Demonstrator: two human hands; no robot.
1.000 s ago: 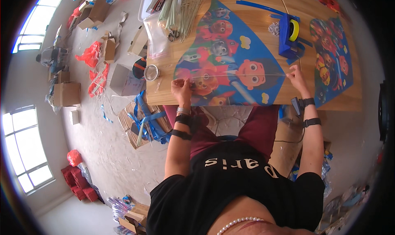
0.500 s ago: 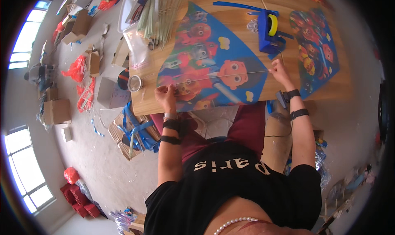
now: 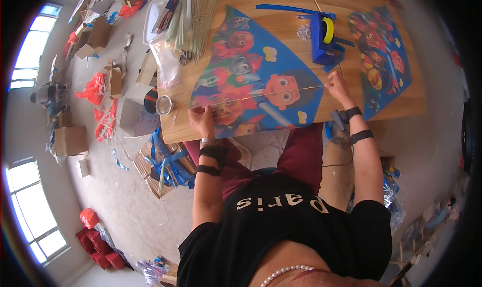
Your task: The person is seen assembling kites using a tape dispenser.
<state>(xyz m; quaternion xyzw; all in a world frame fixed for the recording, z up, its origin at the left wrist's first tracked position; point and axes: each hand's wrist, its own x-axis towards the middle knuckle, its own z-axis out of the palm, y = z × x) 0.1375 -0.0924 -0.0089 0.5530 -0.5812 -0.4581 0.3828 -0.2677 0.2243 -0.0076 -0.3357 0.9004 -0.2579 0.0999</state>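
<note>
A large printed kite sheet (image 3: 283, 61), blue with cartoon figures, lies flat on the wooden table in front of me. Across it, from one hand to the other, runs a thin pale rod (image 3: 281, 92). My left hand (image 3: 202, 118) pinches the rod's left end with closed fingers, over the sheet's near left part. At the other end, by the sheet's right corner, my right hand (image 3: 338, 88) is closed on the rod too. Whether the rod touches the sheet along its length, I cannot tell.
A blue tape dispenser (image 3: 319, 45) with a yellow roll stands beyond my right hand. Another printed sheet (image 3: 379, 61) lies at the right. Thin sticks (image 3: 197, 26), a clear plastic bag (image 3: 165, 66) and a round container (image 3: 164, 104) occupy the table's left side. Cardboard boxes (image 3: 70, 139) litter the floor.
Both hands keep their hold on the rod and barely move. The whole view has shifted slightly, with the table's things a little farther left.
</note>
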